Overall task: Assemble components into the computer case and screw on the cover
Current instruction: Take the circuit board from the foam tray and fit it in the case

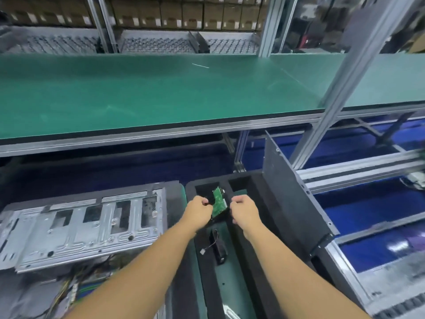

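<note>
Fingers (206,201) of the left hand (199,210) curl tight against the left edge of a hard drive (218,201), and the right hand (242,209) grips its right edge with fingers curled the same way. The one drive hangs between the two hands, tipped up on end with its green circuit board facing the viewer, just above the left of the two far pockets in a black foam tray (259,203). Print on the board is too small and blurred to read. Both bare forearms stretch forward from the bottom edge, converging slightly, with the wrists about level with each other. The tray shows two square pockets at its far end and one long channel running toward the person. In that channel lies one small black part (218,247) with a thin wire ending in a white plug. One computer case (80,226) lies on its side just left of the tray, open, its bare metal frame showing, with a bundle of coloured wires (73,288) at its near side. One dark cover panel (289,192) stands on edge along the tray's right side, leaning away from it. Right of the panel, aluminium rails (358,166) cross a blue surface. Above and behind runs a green bench (138,100) with a single thin white stick (200,65) lying on it. Behind that, a row of cardboard boxes (193,12) carries white labels, their text unreadable.
</note>
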The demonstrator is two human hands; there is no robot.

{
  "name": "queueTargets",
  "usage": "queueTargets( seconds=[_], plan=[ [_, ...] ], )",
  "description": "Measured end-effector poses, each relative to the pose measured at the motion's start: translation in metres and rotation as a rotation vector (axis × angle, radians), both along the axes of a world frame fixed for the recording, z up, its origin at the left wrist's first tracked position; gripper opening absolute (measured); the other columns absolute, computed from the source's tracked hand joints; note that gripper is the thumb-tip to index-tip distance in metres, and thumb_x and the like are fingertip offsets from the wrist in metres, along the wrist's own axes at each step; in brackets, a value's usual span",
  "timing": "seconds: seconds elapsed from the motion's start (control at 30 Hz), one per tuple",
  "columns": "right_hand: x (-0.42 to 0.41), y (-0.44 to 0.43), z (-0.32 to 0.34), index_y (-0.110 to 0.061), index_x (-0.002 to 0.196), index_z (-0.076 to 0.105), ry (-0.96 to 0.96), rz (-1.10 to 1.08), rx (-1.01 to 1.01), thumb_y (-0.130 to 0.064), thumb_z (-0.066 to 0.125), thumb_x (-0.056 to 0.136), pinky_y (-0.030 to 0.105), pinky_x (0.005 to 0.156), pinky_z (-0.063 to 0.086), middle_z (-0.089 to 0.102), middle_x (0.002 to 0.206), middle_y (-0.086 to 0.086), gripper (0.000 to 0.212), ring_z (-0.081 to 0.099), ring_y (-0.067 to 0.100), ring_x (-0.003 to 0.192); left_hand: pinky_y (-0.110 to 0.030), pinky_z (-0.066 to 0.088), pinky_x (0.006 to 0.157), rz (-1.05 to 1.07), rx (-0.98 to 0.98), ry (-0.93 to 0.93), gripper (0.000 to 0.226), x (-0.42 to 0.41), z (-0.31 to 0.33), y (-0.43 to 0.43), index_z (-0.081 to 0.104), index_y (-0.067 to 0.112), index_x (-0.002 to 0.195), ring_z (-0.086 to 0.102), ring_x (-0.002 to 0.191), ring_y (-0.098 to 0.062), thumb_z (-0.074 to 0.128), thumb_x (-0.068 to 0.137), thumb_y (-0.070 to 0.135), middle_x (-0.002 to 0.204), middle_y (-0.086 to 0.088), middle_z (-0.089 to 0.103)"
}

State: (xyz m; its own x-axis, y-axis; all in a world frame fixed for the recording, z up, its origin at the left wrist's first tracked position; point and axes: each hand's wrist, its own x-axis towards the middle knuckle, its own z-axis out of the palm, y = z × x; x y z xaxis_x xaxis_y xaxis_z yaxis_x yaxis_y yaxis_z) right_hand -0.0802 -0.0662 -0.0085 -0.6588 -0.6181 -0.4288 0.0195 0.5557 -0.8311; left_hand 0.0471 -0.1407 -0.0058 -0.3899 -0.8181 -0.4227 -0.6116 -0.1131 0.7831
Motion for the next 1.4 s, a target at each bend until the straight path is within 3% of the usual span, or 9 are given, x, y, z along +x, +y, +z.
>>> queueTargets(
  seconds=[0.17, 0.33, 0.5, 0.67, 0.83, 1.0, 1.07, 1.27, 1.4],
  plan=[
    [-0.023, -0.031, -0.035, -0.013, 0.133, 0.058, 0.115, 0.086, 0.114, -0.02, 0.059, 0.098, 0.026, 0.081, 0.042, 0.06, 0.129, 0.007, 0.035, 0.06, 0.025, 0.108, -0.036, 0.046, 0.097, 0.253, 0.213, 0.074, 0.037, -0.026, -0.032, -0.016, 0.058, 0.014, 0.128, 0.053, 0.105, -0.024, 0.043, 0.095, 0.007, 0.128, -0.01, 0.058],
    [-0.029, -0.053, -0.057, -0.01, 0.145, 0.047, 0.176, 0.169, 0.29, -0.028, 0.055, 0.103, 0.039, 0.106, 0.041, 0.044, 0.147, 0.015, 0.046, 0.041, 0.035, 0.136, -0.04, 0.041, 0.108, 0.373, 0.331, 0.099, 0.038, -0.04, -0.052, -0.026, 0.059, 0.014, 0.131, 0.05, 0.124, -0.028, 0.042, 0.097, 0.007, 0.135, -0.013, 0.055],
    [-0.025, -0.068, -0.064, -0.005, 0.136, 0.053, 0.254, 0.236, 0.369, -0.03, 0.054, 0.103, 0.038, 0.102, 0.041, 0.051, 0.141, 0.018, 0.041, 0.042, 0.036, 0.134, -0.032, 0.039, 0.085, 0.447, 0.381, 0.096, 0.02, -0.046, -0.059, -0.03, 0.059, 0.015, 0.091, 0.048, 0.089, -0.019, 0.041, 0.099, 0.011, 0.086, 0.001, 0.05],
    [-0.014, -0.078, -0.061, -0.004, 0.137, 0.049, 0.298, 0.293, 0.391, -0.032, 0.063, 0.101, 0.041, 0.103, 0.044, 0.052, 0.141, 0.018, 0.048, 0.048, 0.035, 0.132, -0.039, 0.047, 0.095, 0.481, 0.427, 0.103, 0.015, -0.043, -0.05, -0.03, 0.052, 0.011, 0.112, 0.049, 0.102, -0.021, 0.044, 0.1, 0.016, 0.109, -0.006, 0.052],
    [-0.012, -0.071, -0.053, -0.004, 0.13, 0.053, 0.229, 0.226, 0.366, -0.022, 0.065, 0.099, 0.04, 0.092, 0.052, 0.053, 0.135, 0.018, 0.038, 0.061, 0.037, 0.117, -0.035, 0.042, 0.085, 0.463, 0.392, 0.108, 0.016, -0.033, -0.042, -0.029, 0.053, 0.017, 0.086, 0.047, 0.078, -0.012, 0.043, 0.098, 0.017, 0.091, 0.001, 0.051],
    [-0.012, -0.051, -0.039, -0.01, 0.12, 0.056, 0.135, -0.018, 0.179, -0.024, 0.064, 0.098, 0.034, 0.081, 0.049, 0.059, 0.107, 0.005, 0.026, 0.061, 0.029, 0.097, -0.042, 0.038, 0.109, 0.458, 0.494, 0.182, 0.055, -0.022, -0.023, -0.019, 0.041, 0.013, 0.146, 0.045, 0.131, -0.028, 0.045, 0.097, 0.037, 0.149, -0.007, 0.042],
    [-0.005, -0.043, -0.026, -0.019, 0.108, 0.053, 0.032, -0.159, 0.025, -0.023, 0.065, 0.097, 0.035, 0.072, 0.051, 0.059, 0.096, -0.003, 0.016, 0.06, 0.023, 0.084, -0.042, 0.036, 0.112, 0.467, 0.531, 0.233, 0.059, -0.017, -0.011, -0.012, 0.037, 0.016, 0.147, 0.041, 0.135, -0.028, 0.048, 0.095, 0.042, 0.156, -0.007, 0.034],
    [0.032, -0.011, 0.027, 0.004, 0.126, 0.053, -0.68, -0.329, -0.581, 0.0, 0.06, 0.1, 0.041, 0.092, 0.059, 0.067, 0.123, 0.02, 0.028, 0.07, 0.031, 0.108, -0.035, 0.047, 0.096, 0.339, 0.548, 0.536, 0.04, 0.003, 0.027, 0.0, 0.059, 0.013, 0.121, 0.062, 0.113, -0.019, 0.065, 0.092, 0.04, 0.124, -0.004, 0.065],
    [0.073, 0.011, 0.05, 0.01, 0.132, 0.051, -0.788, -0.19, -0.684, 0.009, 0.055, 0.099, 0.051, 0.107, 0.05, 0.065, 0.128, 0.028, 0.033, 0.066, 0.038, 0.118, -0.027, 0.052, 0.077, 0.272, 0.368, 0.774, 0.018, 0.04, 0.047, 0.009, 0.07, 0.011, 0.11, 0.072, 0.094, -0.019, 0.065, 0.093, 0.017, 0.108, -0.008, 0.075]
  ],
)
